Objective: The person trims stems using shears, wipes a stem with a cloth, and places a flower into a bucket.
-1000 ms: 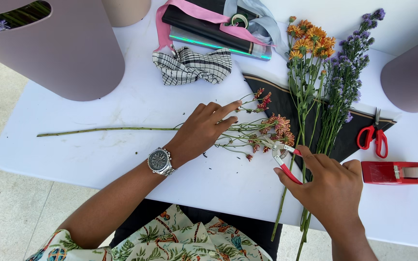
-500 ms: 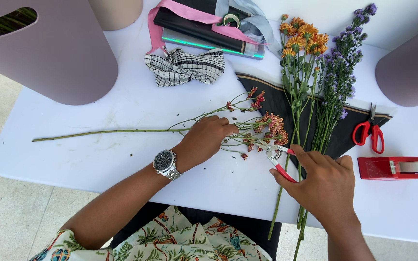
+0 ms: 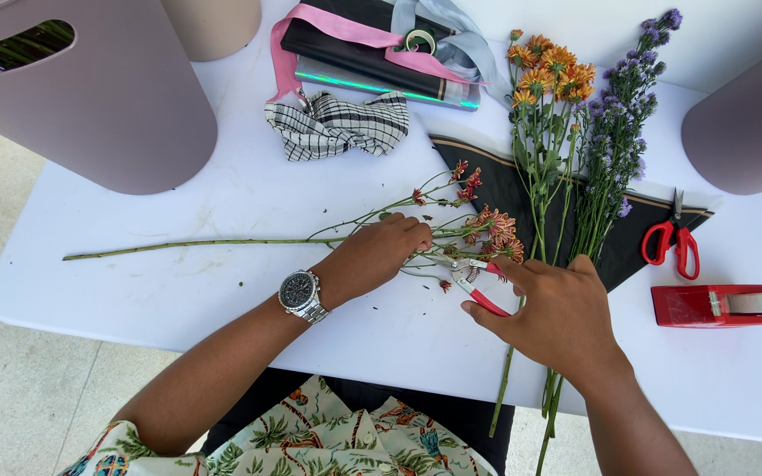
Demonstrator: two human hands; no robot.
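Note:
A long green flower stem (image 3: 196, 243) with small reddish blooms (image 3: 491, 225) lies across the white table (image 3: 249, 189). My left hand (image 3: 381, 251), with a wristwatch (image 3: 300, 293) on the wrist, presses down on the stem's branching part. My right hand (image 3: 553, 308) grips red-handled pruning shears (image 3: 474, 284), their blades at the thin side stems just right of my left hand. Orange flowers (image 3: 544, 75) and purple flowers (image 3: 623, 106) lie on dark wrapping paper (image 3: 487, 176) behind my right hand.
Red scissors (image 3: 674, 240) and a red tape dispenser (image 3: 725, 304) lie at the right. A checked cloth bow (image 3: 337, 123), pink ribbon (image 3: 328, 22) and dark flat packages sit at the back. Mauve buckets stand at the left (image 3: 90, 106) and right (image 3: 747, 123).
My left hand has slid right along the stem and closed down onto it. My right hand with the shears has moved slightly left, toward the side stems.

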